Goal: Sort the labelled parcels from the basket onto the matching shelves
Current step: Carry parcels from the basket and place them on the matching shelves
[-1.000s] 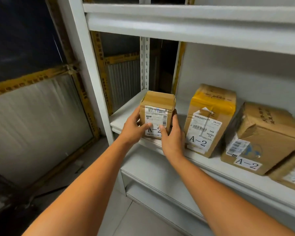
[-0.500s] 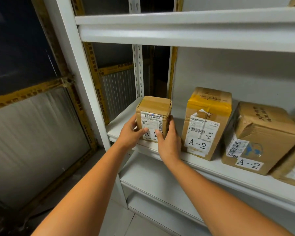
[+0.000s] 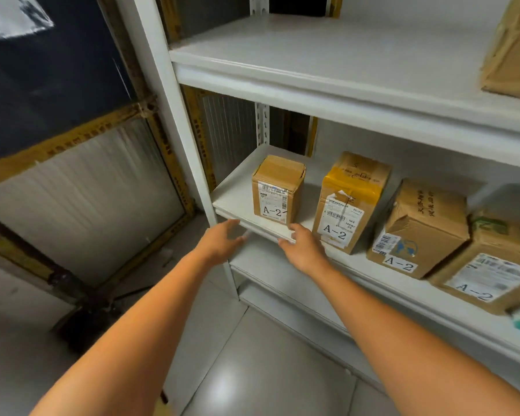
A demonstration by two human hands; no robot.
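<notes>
Hands, left [image 3: 222,240] and right [image 3: 302,246], motion-blurred near small parcel [image 3: 278,190]; rightmost parcel [image 3: 493,265] cropped.

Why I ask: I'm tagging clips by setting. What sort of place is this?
Probably a parcel storeroom or sorting depot: white metal shelving, with a row of taped cardboard parcels on one shelf, each labelled and marked A-2.

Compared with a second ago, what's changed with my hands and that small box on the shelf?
Both hands let go of the small box: the left hand and right hand drew back to the shelf edge, open. The box stays upright at the shelf's left end; the other A-2 parcels are unmoved.
</notes>
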